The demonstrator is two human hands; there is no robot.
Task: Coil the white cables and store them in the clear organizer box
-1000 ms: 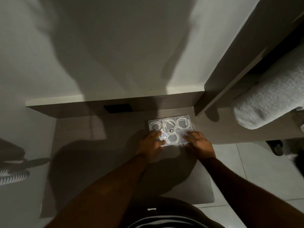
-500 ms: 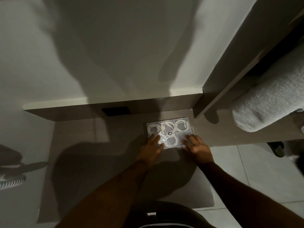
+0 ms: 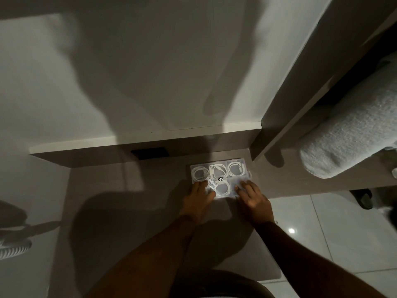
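Note:
The clear organizer box [image 3: 247, 166] lies flat on the brown desk [image 3: 129, 201], its lid down. Coiled white cables [image 3: 235, 169] show through the lid in several compartments. A barcode sticker and a small black round sticker sit on the lid. My left hand [image 3: 198, 197] rests with its fingers spread on the box's near left corner. My right hand [image 3: 253, 196] presses its spread fingers on the near right compartment. Neither hand closes around anything.
A raised ledge [image 3: 150, 136] runs along the desk's back, with a dark socket plate [image 3: 150, 153] below it. A tall panel [image 3: 300, 93] stands at the right. A grey rolled fabric [image 3: 348, 138] lies beyond it. White floor tiles [image 3: 322, 233] show at the lower right.
Both hands stayed on the box's near edge, with the fingers shifting slightly on the lid. The box moved little; the camera drifted.

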